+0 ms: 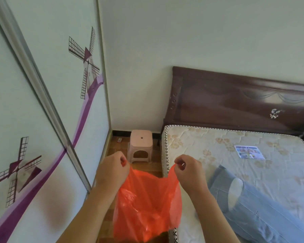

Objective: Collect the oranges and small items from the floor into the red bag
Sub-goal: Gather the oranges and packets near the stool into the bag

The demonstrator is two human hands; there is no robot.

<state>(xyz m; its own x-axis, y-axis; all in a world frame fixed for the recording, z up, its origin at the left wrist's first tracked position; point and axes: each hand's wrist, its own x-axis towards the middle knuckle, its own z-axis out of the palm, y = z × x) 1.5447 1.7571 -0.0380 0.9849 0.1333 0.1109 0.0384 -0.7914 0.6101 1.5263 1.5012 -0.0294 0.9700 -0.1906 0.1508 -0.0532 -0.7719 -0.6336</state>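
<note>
The red plastic bag point(147, 204) hangs in front of me between both hands, above the floor strip beside the bed. My left hand point(112, 171) pinches the bag's left handle. My right hand point(188, 170) pinches the right handle, so the top is stretched between them. The thin film is translucent, and darker shapes show near its bottom. No oranges are in sight on the floor. A small flat item point(119, 140) lies on the floor by the far wall, left of the stool.
A pink plastic stool point(140, 146) stands on the brown tiled floor point(153, 165) in the far corner. A wardrobe door with windmill prints point(42, 120) runs along the left. On the right is a mattress point(218, 155) with folded jeans point(253, 204) and a dark headboard point(235, 102).
</note>
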